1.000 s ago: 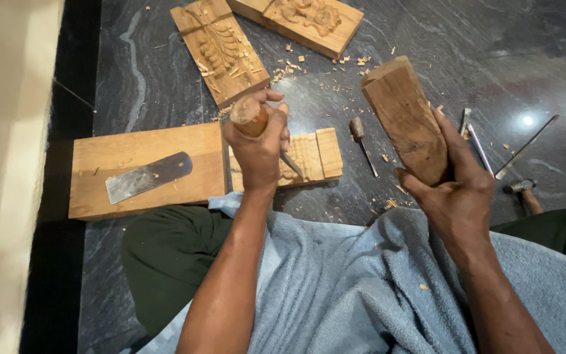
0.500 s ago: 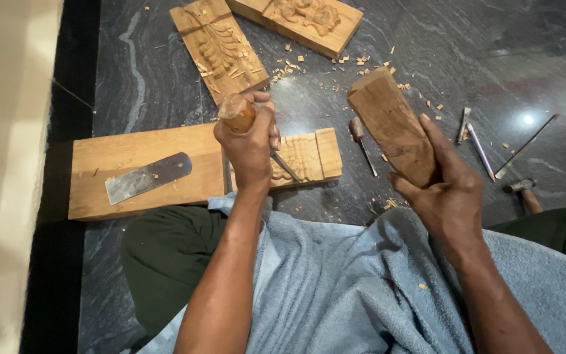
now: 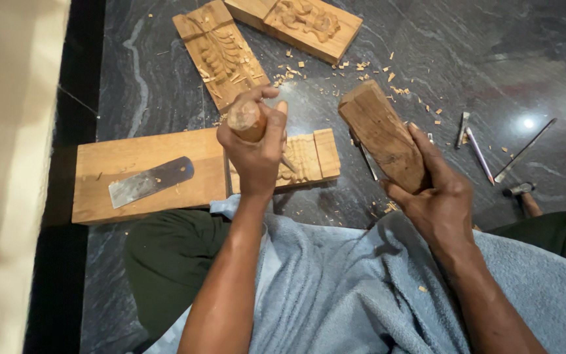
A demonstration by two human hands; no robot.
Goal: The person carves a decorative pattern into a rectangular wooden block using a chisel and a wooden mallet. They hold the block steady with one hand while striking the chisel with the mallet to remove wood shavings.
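Left hand [image 3: 257, 154] grips chisel [image 3: 249, 121]; right hand [image 3: 437, 193] clamps wooden mallet [image 3: 381, 134] — judged heavy, rigid; hold low.

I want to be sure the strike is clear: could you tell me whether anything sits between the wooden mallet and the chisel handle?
Nothing visible does. The mallet in the right hand is raised beside the chisel handle, which the left hand grips; only open air over the dark floor separates them.
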